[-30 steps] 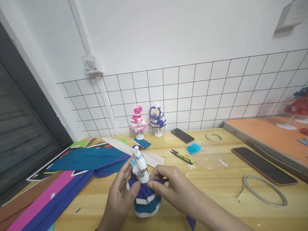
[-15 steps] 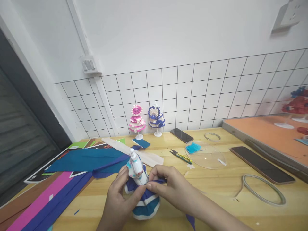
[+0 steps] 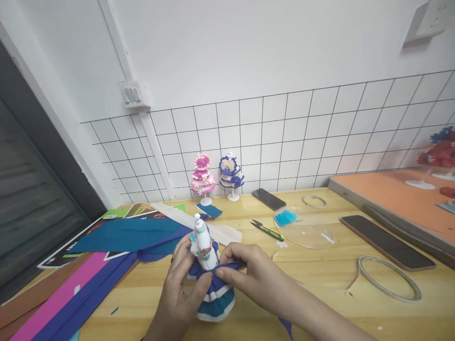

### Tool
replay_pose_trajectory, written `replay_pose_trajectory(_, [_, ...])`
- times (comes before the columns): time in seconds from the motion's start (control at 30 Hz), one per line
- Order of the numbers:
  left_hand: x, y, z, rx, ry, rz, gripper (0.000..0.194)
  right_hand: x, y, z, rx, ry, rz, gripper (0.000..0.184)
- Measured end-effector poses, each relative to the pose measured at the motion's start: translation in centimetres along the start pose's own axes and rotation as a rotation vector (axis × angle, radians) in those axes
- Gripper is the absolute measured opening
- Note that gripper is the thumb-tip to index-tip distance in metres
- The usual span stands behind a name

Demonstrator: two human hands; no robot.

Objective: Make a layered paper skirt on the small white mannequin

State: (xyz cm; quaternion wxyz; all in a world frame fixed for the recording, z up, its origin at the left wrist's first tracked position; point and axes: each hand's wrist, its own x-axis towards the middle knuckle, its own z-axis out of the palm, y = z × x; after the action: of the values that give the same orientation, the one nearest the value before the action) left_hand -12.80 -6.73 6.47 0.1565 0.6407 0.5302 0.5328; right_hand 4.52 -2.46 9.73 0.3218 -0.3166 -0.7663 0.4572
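My left hand [image 3: 185,284] curls around the side of a small craft tree [image 3: 216,309], with its thumb pressing on the front. The tree has a white knobbed top and ruffled tiers of dark blue, teal and white crepe paper. Against its front, my right hand [image 3: 245,272] pinches a dark blue crepe paper strip [image 3: 220,282] between thumb and forefinger. A loose blue tail hangs below my right forearm. The tree's far side is hidden behind my left fingers.
Coloured crepe sheets [image 3: 117,237] cover the left side. Thread snips [image 3: 268,230], a clear round plate [image 3: 313,237], two phones [image 3: 387,241] and double-sided tape rolls [image 3: 415,289] lie rightward. Finished pink [image 3: 202,182] and blue [image 3: 232,180] trees stand by the wall grid.
The craft tree has tipped slightly, its top shifting a little right and up. My left thumb has moved slightly lower and left, and more of the blue strip shows across the front.
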Motion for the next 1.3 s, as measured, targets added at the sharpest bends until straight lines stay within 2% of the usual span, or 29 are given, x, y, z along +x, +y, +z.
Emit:
replay_pose_trajectory(0.2, [0.1,0.6,0.1,-0.014,-0.018,-0.02,0.034,-0.1,0.1,0.0,-0.035,0.013,-0.013,0.006])
replay_pose_trajectory(0.33, [-0.1,0.1,0.2,-0.062,0.007,-0.054,0.034,-0.2,0.2,-0.4,-0.094,-0.005,-0.004,0.008])
replay_pose_trajectory(0.53, [-0.5,-0.7,0.4,-0.213,0.05,-0.233,0.061,-0.5,-0.4,-1.1,-0.077,-0.078,-0.062,0.012])
replay_pose_trajectory(0.67, [-0.3,0.2,0.5,-0.252,0.026,-0.21,0.048,-0.8,-0.8,-1.2,-0.085,-0.11,-0.179,0.013])
replay_pose_trajectory(0.8, [0.1,0.5,0.2,-0.254,0.007,-0.161,0.041,-0.8,-0.6,-1.0,-0.01,-0.134,-0.211,0.017])
replay_pose_trajectory(0.93, [0.3,0.0,-0.4,-0.217,-0.077,-0.119,0.039,-0.6,-0.5,-0.6,0.024,-0.107,-0.178,0.016])
replay_pose_trajectory(1.03, [0.2,-0.5,-0.6,-0.207,-0.114,-0.103,0.039,-0.4,-0.7,-0.3,0.045,-0.073,-0.08,0.01])
replay_pose_trajectory(1.17, [-0.3,-0.6,-0.1,-0.198,-0.06,-0.099,0.044,-0.4,-1.0,-0.1,0.103,-0.047,0.017,0.006])
replay_pose_trajectory(1.3, [-0.4,-0.2,0.2,-0.199,-0.019,-0.084,0.044,-0.3,-1.1,-0.1,0.111,-0.036,0.016,0.007])
